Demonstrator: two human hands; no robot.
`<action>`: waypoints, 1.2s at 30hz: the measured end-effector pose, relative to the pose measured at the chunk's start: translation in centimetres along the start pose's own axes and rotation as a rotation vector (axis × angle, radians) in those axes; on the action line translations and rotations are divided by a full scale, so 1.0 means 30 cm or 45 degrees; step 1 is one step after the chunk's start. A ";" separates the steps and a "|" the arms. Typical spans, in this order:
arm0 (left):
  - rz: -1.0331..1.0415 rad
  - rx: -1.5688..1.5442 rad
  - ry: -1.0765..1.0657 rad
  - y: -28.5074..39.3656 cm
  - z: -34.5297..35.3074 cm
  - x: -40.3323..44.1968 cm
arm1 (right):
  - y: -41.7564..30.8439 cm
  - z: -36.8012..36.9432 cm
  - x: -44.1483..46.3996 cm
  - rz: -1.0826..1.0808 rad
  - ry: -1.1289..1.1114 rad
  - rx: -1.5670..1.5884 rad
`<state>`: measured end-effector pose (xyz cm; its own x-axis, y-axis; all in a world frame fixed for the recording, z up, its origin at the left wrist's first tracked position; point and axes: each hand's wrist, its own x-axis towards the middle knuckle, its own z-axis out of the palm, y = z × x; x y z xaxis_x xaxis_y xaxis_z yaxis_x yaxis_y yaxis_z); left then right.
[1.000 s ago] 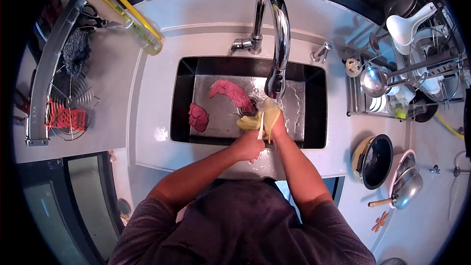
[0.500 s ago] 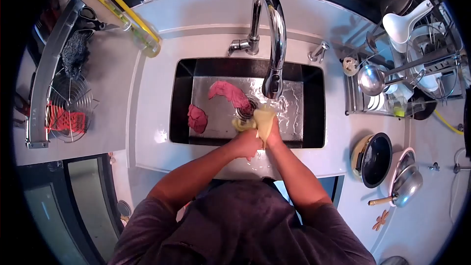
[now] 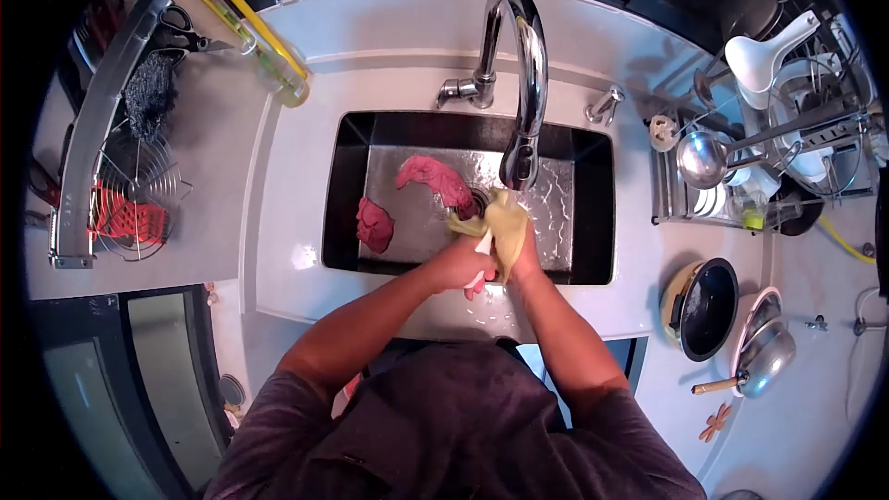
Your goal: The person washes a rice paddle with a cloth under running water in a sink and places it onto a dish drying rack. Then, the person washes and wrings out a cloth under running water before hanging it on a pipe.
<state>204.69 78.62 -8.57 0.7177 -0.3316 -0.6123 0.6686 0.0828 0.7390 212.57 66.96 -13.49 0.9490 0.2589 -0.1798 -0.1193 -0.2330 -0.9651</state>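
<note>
A wet yellow cloth (image 3: 507, 224) hangs bunched between my hands, right under the spout of the chrome faucet (image 3: 532, 65). My right hand (image 3: 528, 259) is closed on its right side, mostly covered by the fabric. My left hand (image 3: 457, 262) is closed at the cloth's left part, and a narrow white thing (image 3: 484, 243) shows in that grip; its kind I cannot make out. Two crumpled pink cloths lie on the bottom of the sink (image 3: 593, 213): a long one (image 3: 435, 181) beside the drain and a smaller one (image 3: 374, 225) near the left wall.
On the right, a dish rack (image 3: 713, 208) holds a ladle (image 3: 701, 156) and a white spoon (image 3: 755, 65). A black pot (image 3: 708, 307) and a metal pan (image 3: 769, 361) stand closer to me. Scissors (image 3: 181, 32) and a dark scrubber (image 3: 150, 97) are at the left.
The yellow cloth has spread wider and turned between my hands, and the white thing now shows in my left hand. The pink cloths lie unmoved. The whole view has shifted slightly.
</note>
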 end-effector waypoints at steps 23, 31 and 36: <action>-0.039 0.358 0.299 -0.020 0.052 0.003 | -0.147 -0.065 0.025 0.057 -0.194 -0.067; 0.241 0.938 0.495 0.036 0.055 -0.056 | 0.019 -0.082 0.067 -0.214 0.097 0.073; 0.553 1.425 0.964 0.007 0.009 -0.052 | -0.102 -0.073 0.066 0.090 -0.168 -0.392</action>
<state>203.66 78.90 -7.39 0.9910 0.1324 -0.0187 0.1231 -0.8485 0.5146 215.46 66.14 -10.48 0.8933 0.3465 -0.2864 -0.0702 -0.5217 -0.8502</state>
